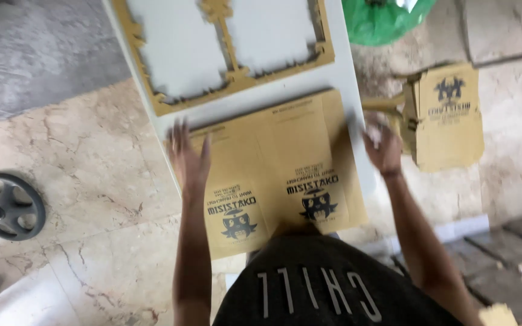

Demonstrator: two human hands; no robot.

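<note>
Blurring left hand [188,158] on cardboard sheet [279,172] | right hand [383,145] smeared

Both bare arms reach forward — the left hand [187,158] lies flat, palm down, fingers [179,134] spread. The right hand [383,148] is raised farther right, fingers loosely curled — blurred, empty.

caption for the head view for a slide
Left hand rests on a flat printed cardboard sheet on a white table; right hand at its edge.
</note>
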